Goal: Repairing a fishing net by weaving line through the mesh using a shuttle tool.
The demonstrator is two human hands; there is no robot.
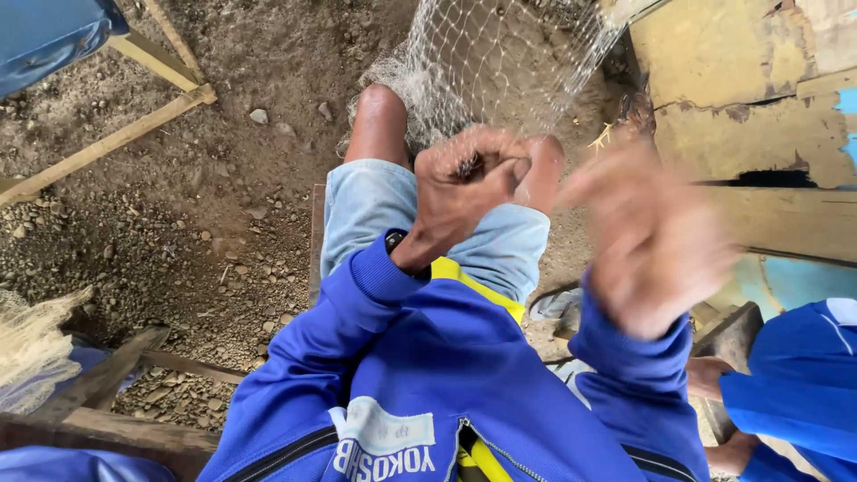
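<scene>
Just above the centre of the frame, the left hand (464, 183) is curled into a tight fist around a gathered bunch of the fishing net (500, 62); the fingers fold fully over the strands, with a dark gap showing between thumb and knuckles. To its right, in the middle right of the frame, the right hand (647, 241) is a blur, fingers spread and loose; whether it has any mesh in it cannot be told.

One net is in the grip. It rises from the fist as a pale, fine mesh fanning out to the top centre of the frame, with a bunched heap lying against the two bare knees (382, 112) just behind the fist. A second heap of pale netting (31, 344) lies at the left edge, well apart.

Below the hands come light denim shorts (375, 205) and two blue sleeves (357, 312) of a zipped jacket filling the lower centre.

Gravelly dirt ground (205, 232) covers the left half, crossed by wooden laths (107, 143) in the upper left. Worn yellow boards (759, 107) fill the upper right. At the lower right edge, another person's blue sleeve (803, 384) shows with one hand (710, 375) visible.
</scene>
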